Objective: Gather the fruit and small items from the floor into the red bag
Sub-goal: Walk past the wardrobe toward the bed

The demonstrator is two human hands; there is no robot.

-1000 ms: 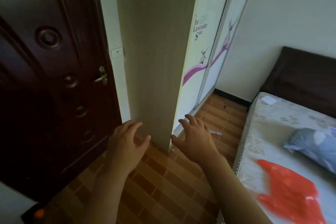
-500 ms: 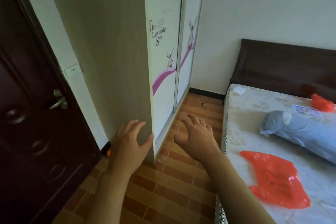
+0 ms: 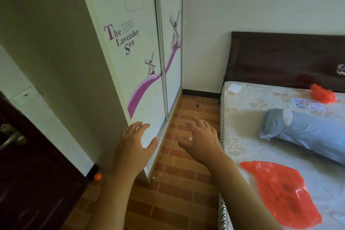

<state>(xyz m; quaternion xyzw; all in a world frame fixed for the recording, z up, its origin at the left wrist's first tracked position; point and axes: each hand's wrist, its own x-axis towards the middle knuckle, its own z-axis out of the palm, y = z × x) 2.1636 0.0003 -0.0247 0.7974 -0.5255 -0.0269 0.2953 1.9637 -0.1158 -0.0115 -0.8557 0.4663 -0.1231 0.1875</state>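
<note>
Over the brick-patterned floor (image 3: 177, 188), between wardrobe and bed, I hold both hands out in front of me, palms down. My left hand (image 3: 133, 147) has its fingers (image 3: 141, 126) spread and relaxed, thumb out to the side, holding nothing; it hangs in front of the wardrobe's (image 3: 119, 61) near corner. My right hand (image 3: 200, 142) is just as loose, fingers lightly bent and splayed, also holding nothing, above the strip of floor just beside the bed's left edge.

On the bed (image 3: 242, 145), at its near edge to my right, the red bag (image 3: 281, 192) lies flat and crumpled on the mattress. A grey pillow (image 3: 306, 130) lies across the middle of the bed beyond it. A second bunched red bag (image 3: 322, 94) sits at the far edge, against the dark headboard (image 3: 280, 58), with a printed paper (image 3: 306, 103) just beside it.

On the floor, a small orange fruit (image 3: 97, 176) rests to my left by the wall, between the wardrobe's side and the dark door (image 3: 33, 173). A small dark item (image 3: 197, 106) lies far down the strip of floor, near the far wall. A few tiny pale bits lie along the wardrobe's base; I cannot tell what they are.
</note>
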